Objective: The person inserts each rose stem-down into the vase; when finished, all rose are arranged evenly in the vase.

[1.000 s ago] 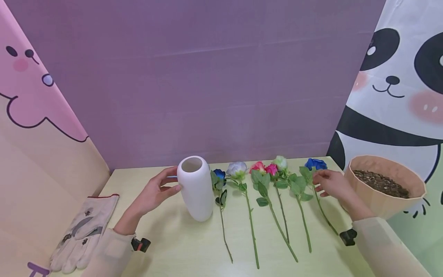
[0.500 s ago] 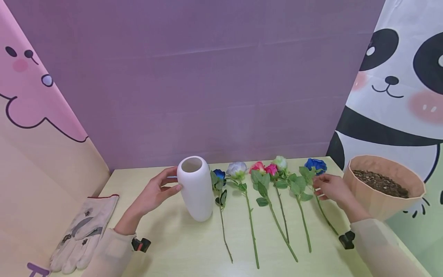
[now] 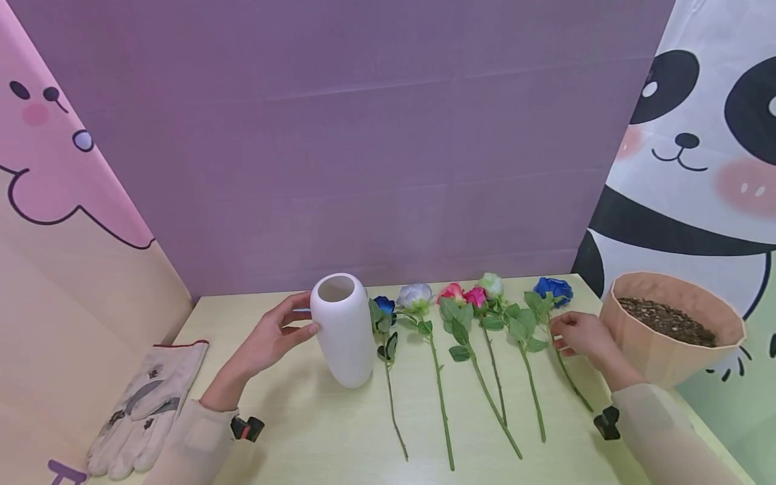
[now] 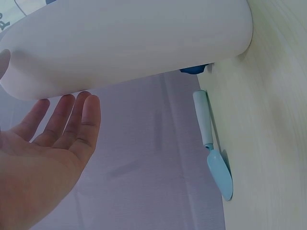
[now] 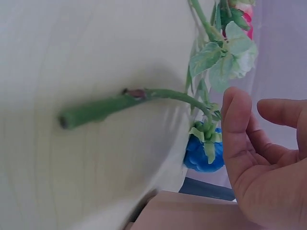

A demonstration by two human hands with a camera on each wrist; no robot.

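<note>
A tall white vase (image 3: 343, 337) stands on the table in the head view. My left hand (image 3: 275, 337) rests its fingertips and thumb against the vase's left side; in the left wrist view, the fingers (image 4: 89, 115) lie fairly straight and meet the vase's surface. At the far right of a row of artificial flowers lies a blue rose (image 3: 554, 291), with a bent green stem (image 5: 110, 108). My right hand (image 3: 585, 337) hovers at that stem just below its leaves, fingers loosely bent. In the right wrist view, a gap shows between thumb and forefinger.
Beside the vase lie a dark blue rose (image 3: 384, 304), a pale lilac flower (image 3: 415, 297) and several pink and white-green blooms. A pot (image 3: 655, 360) of soil stands right of my right hand. Gloves (image 3: 151, 404) lie left. A blue trowel (image 4: 211, 143) lies past the vase.
My right hand has shifted slightly down and left along the blue rose's stem, away from its bloom. The left hand and the vase have stayed put.
</note>
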